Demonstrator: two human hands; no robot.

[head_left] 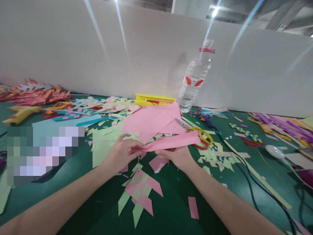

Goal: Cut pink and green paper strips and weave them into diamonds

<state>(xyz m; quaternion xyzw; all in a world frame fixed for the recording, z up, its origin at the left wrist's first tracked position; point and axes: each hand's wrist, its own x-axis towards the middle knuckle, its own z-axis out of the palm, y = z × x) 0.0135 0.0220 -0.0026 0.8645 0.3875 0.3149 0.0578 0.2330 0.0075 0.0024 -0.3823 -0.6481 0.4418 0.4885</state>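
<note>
A folded strip of pink paper (174,141) is held between my two hands above the table. My left hand (123,150) pinches its left end between thumb and fingers. My right hand (179,156) grips it from below, most of the fingers hidden behind the paper. Below them lies a woven pink and green paper fish (140,191) with pointed tails. Larger pink paper sheets (151,117) rest just beyond my hands, over a light green sheet (97,147). Scissors with yellow and red handles (206,135) lie right behind the strip.
A tilted plastic bottle (194,78) stands by the white partition (110,49). A yellow glue gun (23,114) lies at left, a blue glue gun (204,118) at right, its black cable running forward. Paper scraps (223,160), purple strips (281,125) and a white spoon-shaped object (275,152) lie at right.
</note>
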